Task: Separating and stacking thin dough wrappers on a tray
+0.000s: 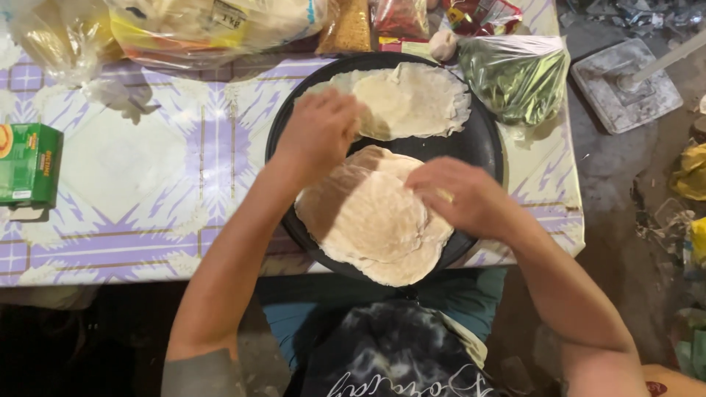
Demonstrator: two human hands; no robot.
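A stack of thin, pale, round flatbreads (371, 220) lies on the near half of a wide, round black metal pan (482, 143) that sits on the table's near edge. The person's right hand (460, 195) rests palm down on the stack's right side, fingers bent and pressing the top sheet. The left hand (320, 132) lies over the stack's far left edge, fingers curled down; whether it pinches a sheet cannot be told. A second thin pale flatbread with ragged edges (412, 99) lies on the pan's far half, just beside the left hand. The pan stands on a white and purple patterned tablecloth (147, 191). A clear plastic bag of green leaves (518, 77) touches the pan's right rim. A green cardboard box (28, 163) sits well apart at the left edge.
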